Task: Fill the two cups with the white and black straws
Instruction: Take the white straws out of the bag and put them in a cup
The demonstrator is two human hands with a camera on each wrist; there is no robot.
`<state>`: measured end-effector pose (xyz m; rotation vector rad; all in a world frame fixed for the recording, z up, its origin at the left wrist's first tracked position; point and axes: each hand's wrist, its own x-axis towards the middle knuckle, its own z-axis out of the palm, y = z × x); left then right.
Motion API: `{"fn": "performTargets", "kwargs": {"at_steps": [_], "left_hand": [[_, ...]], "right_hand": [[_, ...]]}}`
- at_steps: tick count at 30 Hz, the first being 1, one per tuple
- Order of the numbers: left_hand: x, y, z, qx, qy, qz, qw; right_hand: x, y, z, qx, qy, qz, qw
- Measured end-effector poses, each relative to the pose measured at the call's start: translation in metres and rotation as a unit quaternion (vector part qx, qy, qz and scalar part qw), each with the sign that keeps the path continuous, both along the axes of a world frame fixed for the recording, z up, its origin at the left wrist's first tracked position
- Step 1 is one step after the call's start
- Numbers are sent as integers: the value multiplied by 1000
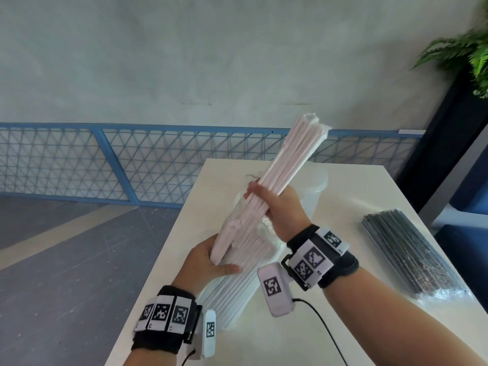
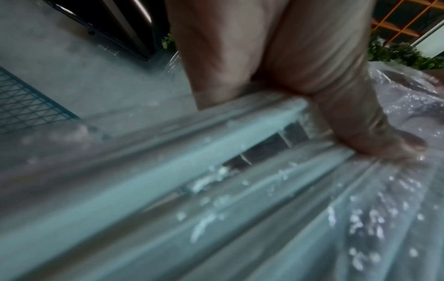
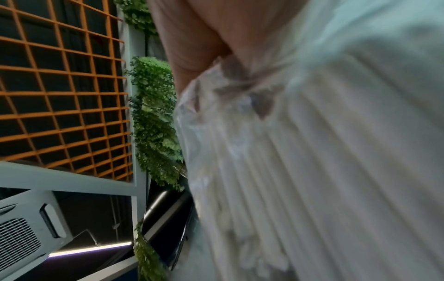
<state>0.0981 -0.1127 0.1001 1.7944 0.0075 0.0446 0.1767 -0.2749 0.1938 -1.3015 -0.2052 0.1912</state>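
In the head view, both hands hold a bunch of white straws [image 1: 280, 175] above the white counter [image 1: 351, 196], in the middle of the frame. The bunch is tilted, with its top end toward the upper right and its low end toward the lower left. The right hand [image 1: 280, 207] is closed around the middle of the bunch, fingers curled over the straws. The left hand [image 1: 208, 262] grips the low end, with the thumb pressed on the clear plastic pack [image 1: 237, 294] of more white straws that lies under the bunch. In the left wrist view the left thumb [image 2: 374, 133] presses on the shiny wrap, and the straws run across the frame, blurred. In the right wrist view the picture is blurred; the right palm [image 3: 204, 38] sits at the top against the straws and the crinkled plastic. A clear cup [image 1: 317, 186] stands just behind the right hand, partly hidden by it. A pack of black straws [image 1: 406, 249] lies on the counter at the right of the frame, well apart from the hands. A green plant [image 1: 464, 51] is in the upper right corner.
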Motion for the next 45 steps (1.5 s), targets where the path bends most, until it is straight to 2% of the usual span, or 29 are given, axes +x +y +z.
{"fn": "performTargets", "kwargs": {"at_steps": [5, 9, 15, 20, 23, 26, 32, 35, 41, 45], "left_hand": [[-9, 25, -4, 18, -7, 28, 999], [-11, 44, -7, -20, -16, 90, 996], [-5, 57, -10, -56, -18, 128, 990], [2, 52, -18, -75, -20, 160, 984], [4, 54, -24, -96, -16, 190, 977], [7, 53, -25, -92, -18, 192, 977], [9, 39, -24, -129, -22, 147, 980], [11, 36, -25, -138, -22, 135, 981], [12, 33, -28, -131, -26, 132, 982], [12, 32, -29, -150, -22, 119, 981]], "right_hand": [[27, -6, 31, 67, 3, -114, 991], [43, -6, 33, 55, -6, -135, 989], [62, -13, 36, 69, -42, -189, 979], [72, -20, 35, 84, -69, -298, 948], [76, -25, 33, 67, -75, -329, 939], [73, -21, 20, -8, -99, -325, 940], [64, -2, -32, -187, -95, -225, 952], [59, 0, -50, -230, -88, -203, 948], [57, -7, -63, -258, -61, -192, 945], [58, -16, -64, -345, -85, -186, 916]]}}
